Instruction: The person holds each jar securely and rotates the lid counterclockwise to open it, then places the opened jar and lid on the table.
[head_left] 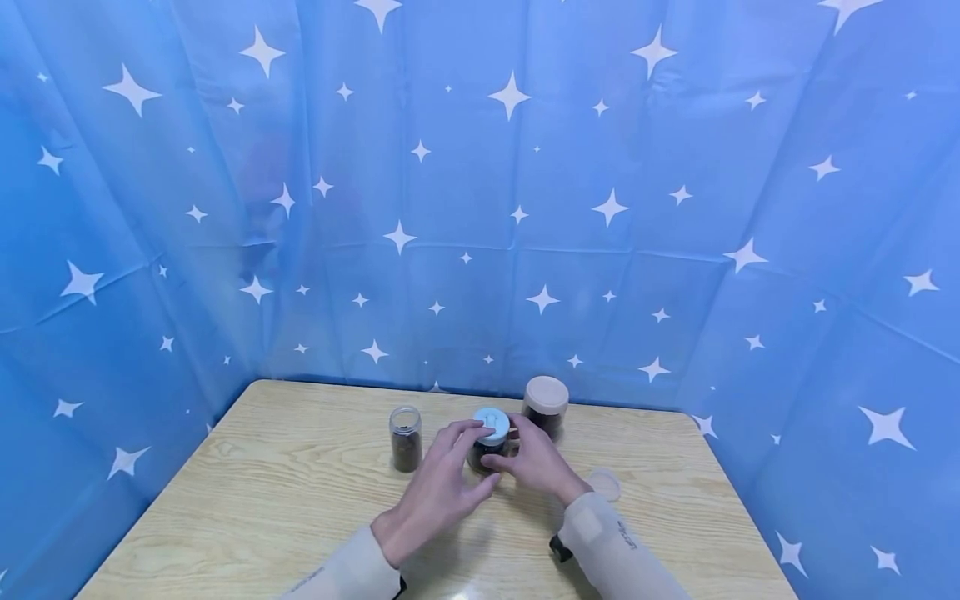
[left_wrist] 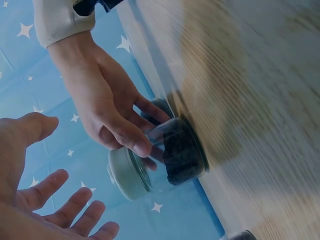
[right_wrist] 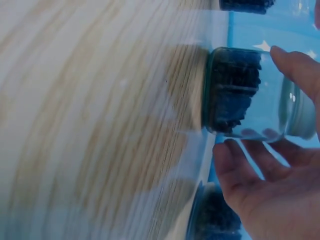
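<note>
A small glass jar (head_left: pixel 480 460) with a light blue lid (head_left: pixel 491 425) stands upright on the wooden table. Dark pieces fill its lower part, seen through the glass in the right wrist view. My right hand (head_left: pixel 542 460) grips this jar (right_wrist: pixel 235 92) from the right, thumb on one side and fingers round the other. To its left, my left hand (head_left: pixel 438 487) has its fingers spread, overlapping the lid's edge in the head view. From the left wrist, that same hand (left_wrist: pixel 60 210) shows loose fingers apart from the lid (left_wrist: pixel 127 172), holding nothing.
An uncovered clear jar (head_left: pixel 406 450) with dark contents stands to the left. Behind the right hand is a larger jar with a pale pink lid (head_left: pixel 546 395). A translucent round lid (head_left: pixel 604 484) lies by the right wrist. A blue starry curtain (head_left: pixel 465 200) hangs beyond the table.
</note>
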